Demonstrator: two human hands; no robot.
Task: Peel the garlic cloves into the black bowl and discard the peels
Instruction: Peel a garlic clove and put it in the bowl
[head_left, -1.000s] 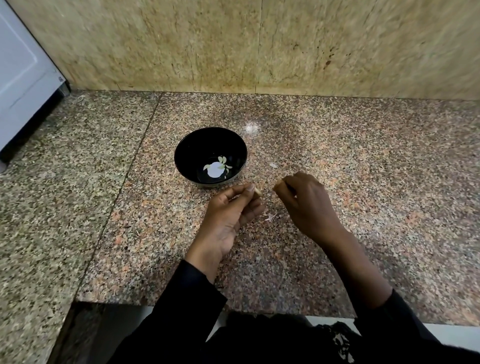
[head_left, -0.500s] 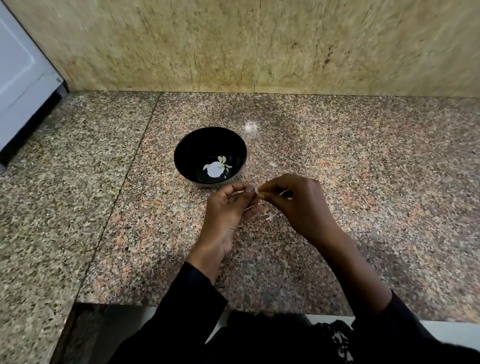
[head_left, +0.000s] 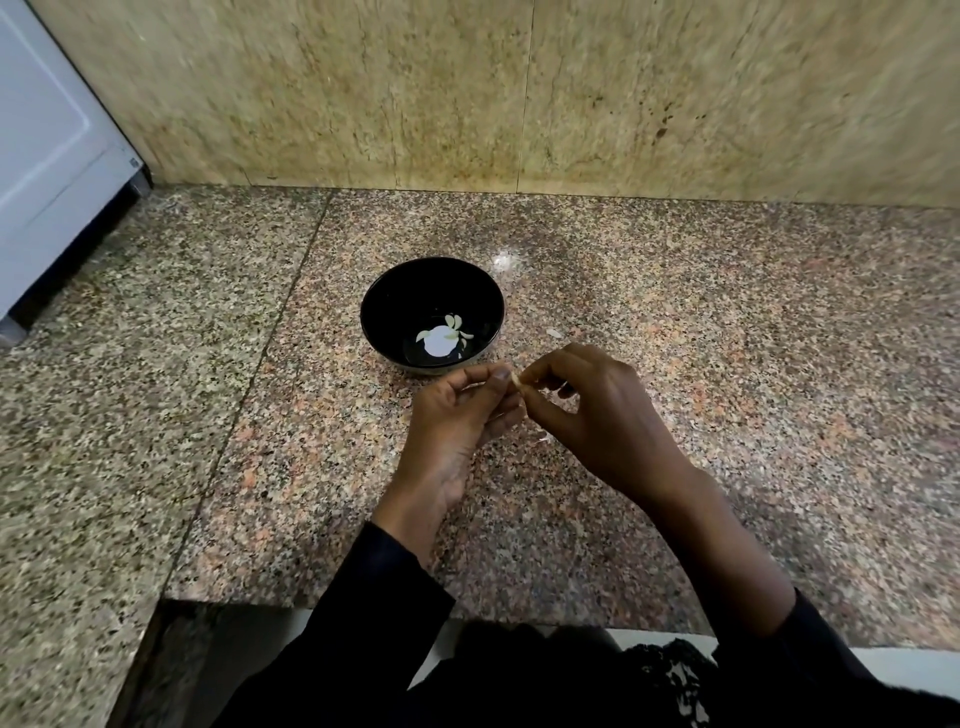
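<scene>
L hand (head_left: 457, 415) & R hand (head_left: 597, 410) both pinch one garlic clove (head_left: 517, 381) w/ curled fingers, just beside black bowl (head_left: 382, 306) (peeled cloves inside) on desk (head_left: 727, 364).

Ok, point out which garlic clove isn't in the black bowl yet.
The garlic clove pinched between the left hand and right hand, just in front of the black bowl; the other cloves lie inside it.

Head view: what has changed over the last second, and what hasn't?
The right hand moved left to meet the left hand and now pinches the small pale garlic clove the left holds. The round black bowl with peeled cloves, the peel scraps and the speckled granite counter stayed as they were.
</scene>
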